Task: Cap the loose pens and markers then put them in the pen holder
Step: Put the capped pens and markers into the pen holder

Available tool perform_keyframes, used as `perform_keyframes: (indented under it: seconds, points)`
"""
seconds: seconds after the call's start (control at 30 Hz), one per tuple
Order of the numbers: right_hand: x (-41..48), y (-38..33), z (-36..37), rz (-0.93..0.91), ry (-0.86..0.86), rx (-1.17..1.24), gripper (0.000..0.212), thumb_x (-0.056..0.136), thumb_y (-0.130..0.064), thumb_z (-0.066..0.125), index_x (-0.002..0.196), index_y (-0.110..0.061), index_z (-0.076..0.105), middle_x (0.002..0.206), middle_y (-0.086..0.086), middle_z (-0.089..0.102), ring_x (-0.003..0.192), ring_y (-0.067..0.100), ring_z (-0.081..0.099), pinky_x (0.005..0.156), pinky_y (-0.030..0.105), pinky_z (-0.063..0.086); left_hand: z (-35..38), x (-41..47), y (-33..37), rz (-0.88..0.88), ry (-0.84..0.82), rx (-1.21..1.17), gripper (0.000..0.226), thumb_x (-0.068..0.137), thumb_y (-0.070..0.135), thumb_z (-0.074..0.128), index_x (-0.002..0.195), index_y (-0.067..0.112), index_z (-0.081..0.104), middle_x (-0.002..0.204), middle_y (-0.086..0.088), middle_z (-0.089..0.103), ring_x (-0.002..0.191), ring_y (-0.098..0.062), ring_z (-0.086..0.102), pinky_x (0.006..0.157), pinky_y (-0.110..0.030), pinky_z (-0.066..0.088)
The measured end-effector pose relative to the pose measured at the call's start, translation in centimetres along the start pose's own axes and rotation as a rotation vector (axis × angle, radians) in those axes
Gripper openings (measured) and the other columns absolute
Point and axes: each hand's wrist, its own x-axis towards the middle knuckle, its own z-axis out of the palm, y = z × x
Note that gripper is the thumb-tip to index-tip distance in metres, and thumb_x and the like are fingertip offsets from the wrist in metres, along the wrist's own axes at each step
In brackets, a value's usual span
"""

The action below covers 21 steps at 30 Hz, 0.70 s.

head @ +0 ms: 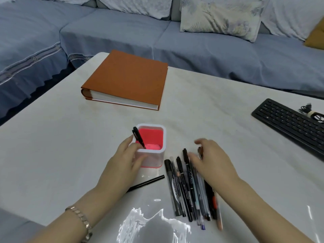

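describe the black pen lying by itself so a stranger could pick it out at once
On the white table, find the pen holder with the pink inside, gripped by the left hand. Just in front of it a slim black pen lies alone, slanted almost crosswise. The other loose pens lie side by side in a bundle to its right, pointing front to back.

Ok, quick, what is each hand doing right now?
Left hand: grips the pen holder by its side.
Right hand: blurred over the loose pens; cannot tell if it holds one.
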Motion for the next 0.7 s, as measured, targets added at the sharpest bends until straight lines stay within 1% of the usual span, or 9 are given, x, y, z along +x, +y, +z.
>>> perform_keyframes:
  seconds: [0.07,0.13,0.27,0.37,0.43,0.5,0.57,0.63,0.7]
  points:
    - [-0.8,1.5,0.3,0.119,-0.159,-0.183,0.043,0.088,-0.04,0.052,0.121,-0.013,0.046,0.114,0.008,0.054,0.1,0.024,0.056,0.077,0.03,0.042,0.3,-0.1,0.6,0.008,0.022,-0.013,0.017,0.089,0.025,0.053,0.105,0.021,0.057,0.14,0.004,0.039,0.088,-0.022,0.062,0.082,-0.039,0.052]
    - [-1.2,2.0,1.2,0.158,-0.242,-0.215,0.043,0.087,-0.042,0.053,0.115,-0.011,0.046,0.111,0.009,0.056,0.098,0.026,0.058,0.075,0.03,0.044,0.6,-0.2,1.1,0.017,0.048,-0.02,0.016,0.089,0.022,0.054,0.104,0.018,0.057,0.135,0.006,0.043,0.081,-0.021,0.062,0.078,-0.038,0.052]
    - [-0.8,2.0,2.1,0.195,-0.213,-0.14,0.028,0.087,-0.03,0.053,0.104,-0.008,0.047,0.099,0.009,0.06,0.088,0.026,0.058,0.064,0.028,0.039,1.0,-0.5,1.6,0.018,0.081,-0.023,0.014,0.089,0.021,0.054,0.103,0.02,0.056,0.133,0.011,0.043,0.077,-0.018,0.061,0.075,-0.034,0.051]
    - [-0.4,1.6,2.2,0.193,-0.208,-0.169,0.014,0.085,-0.022,0.053,0.082,-0.012,0.044,0.077,0.001,0.049,0.074,0.023,0.047,0.056,0.026,0.032,1.2,-0.6,1.8,0.021,0.099,-0.008,0.015,0.089,0.021,0.053,0.104,0.02,0.055,0.13,0.007,0.047,0.076,-0.018,0.06,0.071,-0.028,0.047]
    - [-0.2,1.3,2.4,0.188,-0.213,-0.21,0.026,0.083,-0.019,0.054,0.065,-0.015,0.035,0.064,-0.003,0.038,0.071,0.023,0.045,0.05,0.026,0.028,1.2,-0.6,1.8,0.011,0.101,-0.003,0.015,0.089,0.021,0.053,0.104,0.019,0.056,0.129,0.005,0.049,0.077,-0.018,0.059,0.07,-0.027,0.044]
    - [0.0,1.1,2.5,0.172,-0.228,-0.242,0.036,0.082,-0.014,0.054,0.058,-0.016,0.028,0.061,-0.002,0.035,0.07,0.024,0.044,0.048,0.026,0.027,1.1,-0.5,1.7,0.015,0.102,0.003,0.015,0.089,0.02,0.053,0.104,0.018,0.056,0.13,0.005,0.049,0.077,-0.019,0.059,0.071,-0.028,0.046]
    - [0.3,1.5,2.4,0.152,-0.244,-0.214,0.035,0.081,-0.012,0.055,0.056,-0.015,0.03,0.061,0.001,0.039,0.068,0.025,0.045,0.045,0.027,0.026,1.0,-0.6,1.7,0.025,0.102,0.0,0.015,0.089,0.019,0.053,0.104,0.017,0.056,0.13,0.006,0.049,0.08,-0.018,0.059,0.075,-0.03,0.049]
    - [0.7,2.1,1.8,0.159,-0.254,-0.103,0.025,0.082,-0.013,0.057,0.062,-0.01,0.042,0.066,0.007,0.05,0.066,0.025,0.055,0.044,0.027,0.038,0.9,-0.6,1.7,0.032,0.101,0.001,0.015,0.089,0.019,0.053,0.104,0.017,0.057,0.131,0.006,0.049,0.082,-0.018,0.058,0.076,-0.03,0.05]
    - [1.0,2.3,0.1,0.181,-0.2,0.091,0.02,0.083,-0.013,0.058,0.066,-0.011,0.048,0.066,0.004,0.055,0.048,0.011,0.061,0.044,0.019,0.046,0.9,-0.5,1.7,0.028,0.096,0.003,0.016,0.089,0.019,0.053,0.105,0.017,0.057,0.132,0.006,0.048,0.081,-0.018,0.058,0.076,-0.029,0.049]
